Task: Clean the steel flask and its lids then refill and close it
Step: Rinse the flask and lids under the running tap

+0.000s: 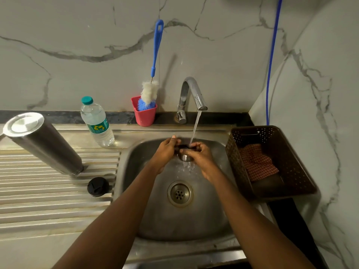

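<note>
Left hand (165, 150) and right hand (202, 155) both grip steel cup lid (186, 157) under tap stream (195, 127), over sink (155, 220).

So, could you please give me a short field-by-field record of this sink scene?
held item: steel cup lid, held by left hand and right hand under the stream
tap: running into the sink
steel flask: standing on the drainboard, untouched
black lid: on the drainboard, beside the sink
water bottle: capped, upright
bottle brush: in red cup
basket: right of sink, holds checked cloth
</note>
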